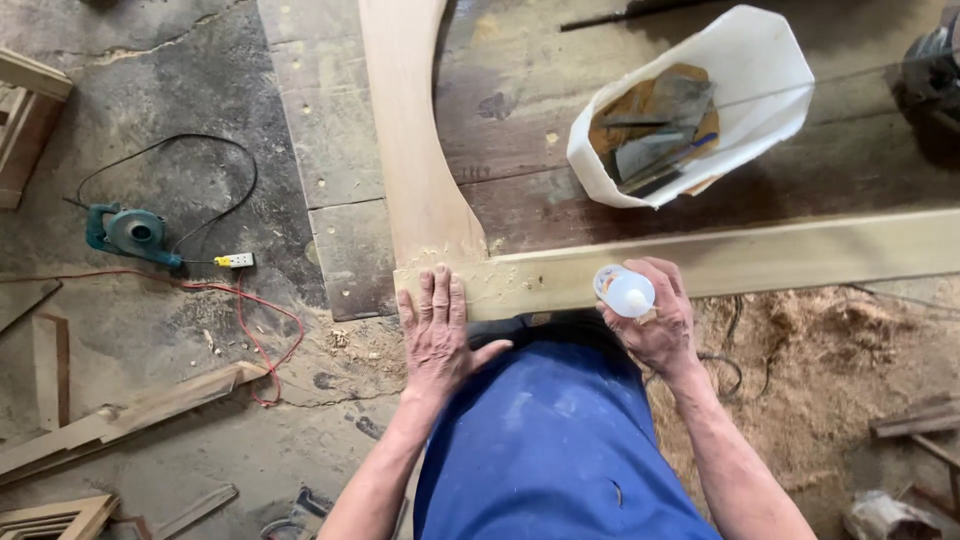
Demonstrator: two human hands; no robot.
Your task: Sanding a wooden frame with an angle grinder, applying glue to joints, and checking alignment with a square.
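Glue bottle, small, clear plastic with a white rounded end, sits in the right hand, whose fingers are curled shut around it just above the near edge of a long wooden rail. That rail runs across the counter and meets a curved pale plank at a corner joint. The left hand lies flat on that joint, fingers stretched out and open, pressing on the wood and holding nothing. Farther back on the counter stands a white plastic tub with scrapers and dark tools inside. On the floor to the left lie a teal electric blower, a red cable and loose timber offcuts; sawdust is heaped to the right.
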